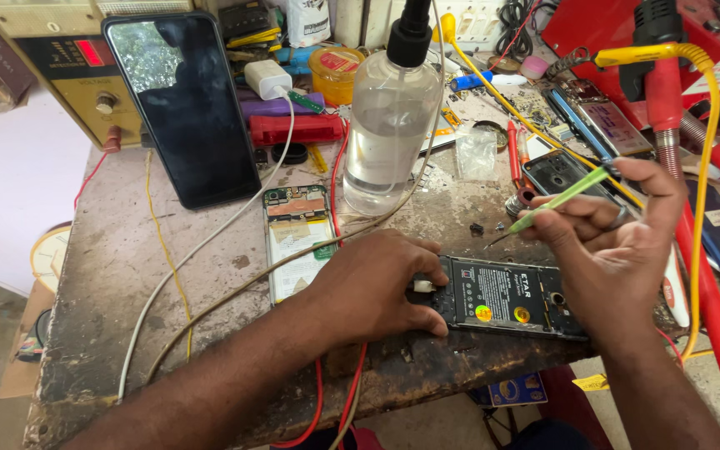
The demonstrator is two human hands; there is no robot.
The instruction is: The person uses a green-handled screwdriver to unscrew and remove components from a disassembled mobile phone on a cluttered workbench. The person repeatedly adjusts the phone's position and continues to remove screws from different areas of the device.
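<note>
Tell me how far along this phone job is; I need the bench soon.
Done: the opened phone has its back off, battery showing. In hand: the left hand steadies it while the right hand holds a green tool above. Left: the back is not yet refitted.

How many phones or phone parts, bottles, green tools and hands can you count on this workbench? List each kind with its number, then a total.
Opened phone under the left hand: 1
Other phones and phone parts: 4
Clear pump bottle: 1
Green tool: 1
Hands, left hand and right hand: 2
Total: 9
</note>
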